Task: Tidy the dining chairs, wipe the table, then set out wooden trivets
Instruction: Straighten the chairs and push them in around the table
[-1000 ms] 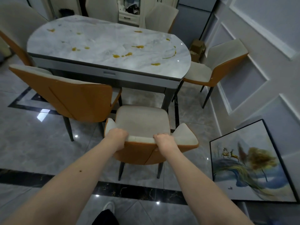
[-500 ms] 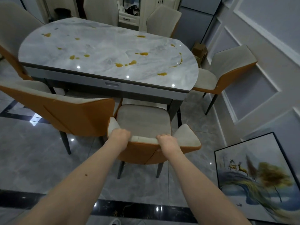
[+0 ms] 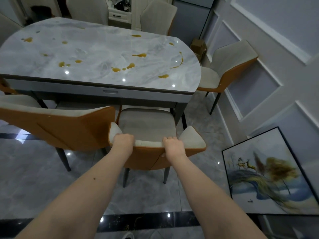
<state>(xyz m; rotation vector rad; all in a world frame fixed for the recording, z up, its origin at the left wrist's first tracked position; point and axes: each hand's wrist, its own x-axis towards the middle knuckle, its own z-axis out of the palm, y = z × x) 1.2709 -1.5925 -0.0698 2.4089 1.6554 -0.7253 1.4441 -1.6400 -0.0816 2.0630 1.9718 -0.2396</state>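
An orange-backed dining chair (image 3: 146, 125) with a cream seat stands at the near side of the marble table (image 3: 96, 49), its seat front tucked under the table edge. My left hand (image 3: 122, 141) grips the top of its backrest on the left. My right hand (image 3: 173, 145) grips the same backrest top on the right. Yellow-orange spills (image 3: 139, 55) are scattered over the tabletop. No cloth or wooden trivets are in view.
A second orange chair (image 3: 57, 125) stands close on the left, almost touching the held one. Another chair (image 3: 227, 66) sits at the table's right end, two more (image 3: 158, 16) at the far side. A framed painting (image 3: 269, 173) leans on the right wall. A cardboard box (image 3: 198, 47) sits beyond the table.
With both hands on its backrest, the chair has slid forward, its seat now partly under the table edge. I have stepped closer to the table.
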